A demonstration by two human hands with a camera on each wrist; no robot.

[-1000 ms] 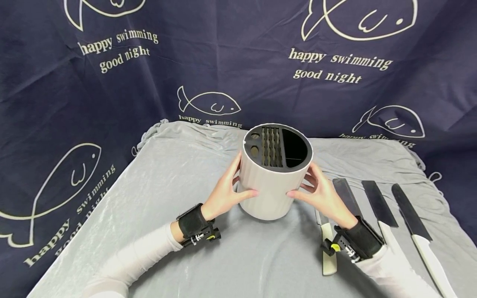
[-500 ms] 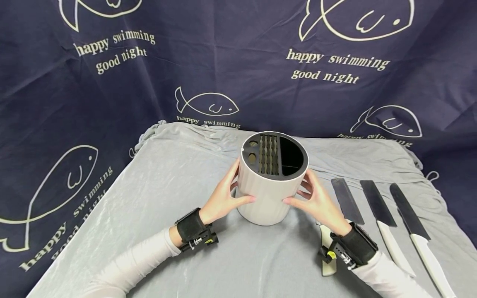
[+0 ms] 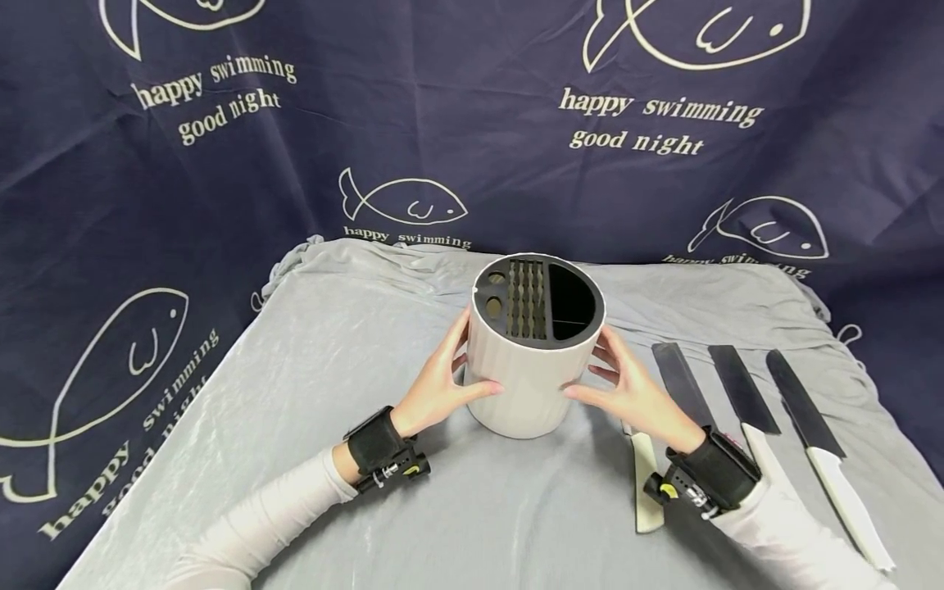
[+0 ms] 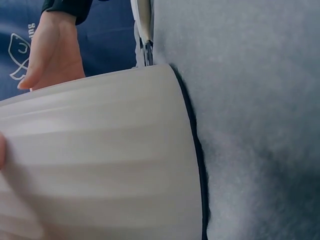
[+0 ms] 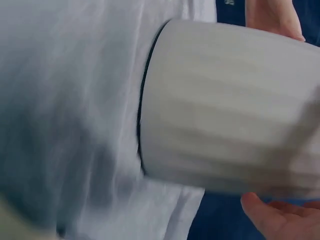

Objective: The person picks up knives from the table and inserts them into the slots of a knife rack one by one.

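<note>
Head view, left fingers (image 3: 451, 340), right fingers (image 3: 619, 348) curved round white holder (image 3: 519, 389), knives (image 3: 743, 389) rightward, cloth edge (image 3: 214, 385) well left

lol the navy backdrop (image 3: 516, 188) says "happy swimming, good night" upper left, upper right and slanted lower left, plus just "happy swimming" mid-frame and again, partly covered, at right.

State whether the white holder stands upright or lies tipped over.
Upright: the white holder has its dark slotted top facing up and its base down toward the gray cloth.
</note>
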